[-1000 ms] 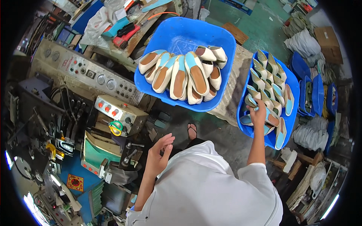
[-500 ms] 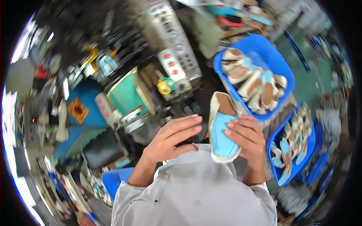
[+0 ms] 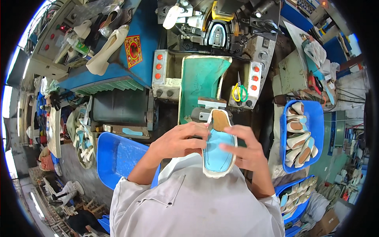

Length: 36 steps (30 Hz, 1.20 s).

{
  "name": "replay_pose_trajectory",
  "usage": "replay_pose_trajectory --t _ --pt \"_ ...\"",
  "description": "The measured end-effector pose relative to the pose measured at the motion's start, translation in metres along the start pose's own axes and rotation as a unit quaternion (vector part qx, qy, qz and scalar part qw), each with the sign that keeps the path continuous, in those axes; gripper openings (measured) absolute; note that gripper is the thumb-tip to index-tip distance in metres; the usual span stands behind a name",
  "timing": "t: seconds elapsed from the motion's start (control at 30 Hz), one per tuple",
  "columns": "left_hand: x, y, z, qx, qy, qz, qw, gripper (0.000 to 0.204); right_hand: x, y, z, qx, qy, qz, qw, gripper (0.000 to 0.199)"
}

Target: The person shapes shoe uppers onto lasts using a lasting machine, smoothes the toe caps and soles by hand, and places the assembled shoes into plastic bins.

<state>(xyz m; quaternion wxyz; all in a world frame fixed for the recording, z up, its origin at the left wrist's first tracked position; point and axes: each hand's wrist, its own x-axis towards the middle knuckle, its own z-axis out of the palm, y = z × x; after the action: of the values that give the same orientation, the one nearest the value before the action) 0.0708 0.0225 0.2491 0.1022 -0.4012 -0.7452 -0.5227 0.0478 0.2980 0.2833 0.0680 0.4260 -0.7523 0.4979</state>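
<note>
A cream shoe upper [image 3: 219, 170] with a light-blue and brown insole board [image 3: 221, 146] is held upright before my chest, toe end toward me. My left hand [image 3: 179, 138] grips it along its left edge, fingers bent against the side and the thumb mostly hidden. Over the right side of the board hovers my right hand [image 3: 246, 148], its fingers apart and blurred by motion; whether they touch the board is unclear. Just beyond the shoe is a metal block [image 3: 212, 103] at the front of a machine with a green tray [image 3: 199, 79].
Blue baskets of cream shoes [image 3: 283, 138] stand at the right, another basket [image 3: 292, 215] below. A blue bin [image 3: 112, 158] is at my left. Scissors [image 3: 239, 93] with yellow and green handles lie by red buttons [image 3: 256, 78]. A loose cream shoe [image 3: 104, 55] rests on a blue machine.
My view has swung so the machine is now ahead. The shoe upper passed from my right hand's grip to my left hand's, and my right fingers have loosened from its edge.
</note>
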Motion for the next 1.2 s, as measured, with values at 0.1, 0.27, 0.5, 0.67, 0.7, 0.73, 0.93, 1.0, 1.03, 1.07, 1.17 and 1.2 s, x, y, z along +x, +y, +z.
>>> replay_pose_trajectory --t 0.1,0.27,0.5,0.67,0.7,0.73,0.93,1.0,1.03,1.07,1.17,1.2 --pt "-0.003 0.005 -0.003 -0.004 -0.004 0.002 1.000 0.045 0.004 0.017 -0.022 0.020 -0.084 0.023 0.996 0.050" --pt "0.006 0.006 0.000 0.054 -0.011 0.019 0.998 0.041 -0.003 0.042 -0.026 0.102 -0.149 0.047 0.982 0.041" --pt "0.011 0.007 0.016 0.125 0.082 0.011 0.989 0.033 -0.027 0.072 -0.016 0.104 -0.028 -0.012 0.994 0.031" --pt "-0.006 0.010 0.053 0.164 0.183 0.010 0.969 0.031 -0.030 0.075 -0.006 0.128 0.042 -0.027 0.991 0.027" --pt "-0.007 0.014 0.061 0.173 0.230 0.010 0.958 0.031 -0.034 0.078 -0.007 0.136 0.039 -0.029 0.990 0.027" --pt "-0.006 0.016 0.066 0.177 0.238 -0.009 0.955 0.033 -0.036 0.086 -0.009 0.150 0.034 -0.025 0.988 0.027" --pt "0.017 0.030 0.075 0.103 0.255 -0.096 0.957 0.039 -0.025 0.096 -0.027 0.157 -0.010 0.040 0.987 0.039" --pt "0.025 0.032 0.070 0.065 0.229 -0.070 0.969 0.036 -0.008 0.091 -0.028 0.114 -0.017 0.015 0.993 0.059" --pt "0.023 0.030 0.070 0.066 0.228 -0.067 0.969 0.036 -0.002 0.092 -0.028 0.112 -0.016 0.013 0.993 0.059" --pt "0.017 0.026 0.071 0.064 0.243 -0.057 0.966 0.031 0.003 0.092 -0.028 0.086 -0.027 -0.021 0.996 0.050" --pt "0.018 0.024 0.063 0.060 0.259 -0.048 0.963 0.022 0.008 0.085 -0.023 0.050 -0.024 -0.034 0.998 0.045" --pt "0.015 0.022 0.059 0.086 0.250 -0.028 0.964 0.021 0.009 0.082 -0.021 0.048 -0.013 -0.014 0.999 0.049"
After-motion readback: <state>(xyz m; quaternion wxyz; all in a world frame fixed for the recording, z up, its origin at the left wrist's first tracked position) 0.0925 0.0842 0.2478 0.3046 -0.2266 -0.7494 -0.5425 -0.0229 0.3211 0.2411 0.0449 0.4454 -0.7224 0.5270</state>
